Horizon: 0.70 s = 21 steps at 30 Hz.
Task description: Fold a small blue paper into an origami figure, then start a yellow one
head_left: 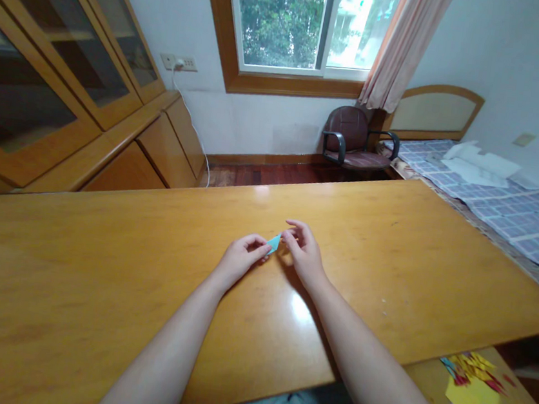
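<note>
A small folded piece of light-blue paper (273, 244) is held just above the wooden table (108, 287). My left hand (244, 256) pinches its lower left end between thumb and fingers. Close by on the right is my right hand (303, 252), its thumb and fingertips at the paper's right edge; whether they touch it I cannot tell. The fingers of that hand are curved and partly apart, with the index finger raised.
On a lower surface at the bottom right lie yellow paper sheets (473, 403) and a heap of small folded coloured papers (472, 366). Beyond the table stand a brown armchair (349, 136), a bed (508, 197) and a wooden cabinet (124, 146).
</note>
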Available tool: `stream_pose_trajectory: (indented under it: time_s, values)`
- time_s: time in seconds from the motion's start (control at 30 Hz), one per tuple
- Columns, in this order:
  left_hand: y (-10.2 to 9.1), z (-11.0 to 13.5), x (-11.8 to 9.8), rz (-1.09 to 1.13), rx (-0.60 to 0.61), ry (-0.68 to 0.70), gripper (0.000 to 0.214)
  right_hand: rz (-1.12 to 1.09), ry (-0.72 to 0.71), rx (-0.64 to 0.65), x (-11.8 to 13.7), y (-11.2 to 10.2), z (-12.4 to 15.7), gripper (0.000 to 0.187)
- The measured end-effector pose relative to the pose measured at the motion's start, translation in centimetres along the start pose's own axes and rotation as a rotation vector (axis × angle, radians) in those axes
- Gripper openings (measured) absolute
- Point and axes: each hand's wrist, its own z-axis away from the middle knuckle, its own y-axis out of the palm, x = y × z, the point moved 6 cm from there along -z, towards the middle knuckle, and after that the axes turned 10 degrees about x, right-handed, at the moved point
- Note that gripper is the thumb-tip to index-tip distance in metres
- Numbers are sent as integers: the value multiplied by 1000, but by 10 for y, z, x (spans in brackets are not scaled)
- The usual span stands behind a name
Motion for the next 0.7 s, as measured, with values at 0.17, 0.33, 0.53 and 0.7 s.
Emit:
stream_pose_trajectory:
  time_s: [0.17,0.33,0.53,0.7]
  values:
    - [2,1,-4,2,20,1,30,6,23,77,2,8,1,37]
    - [3,1,-2,25,41,-11,28,44,7,22,5,2,1,32]
    - [4,1,-1,38,65,-38,26,-14,12,-38,6,-3,1,29]
    - [3,2,-4,53,17,-36,29,-83,37,-29,2,-1,0,31]
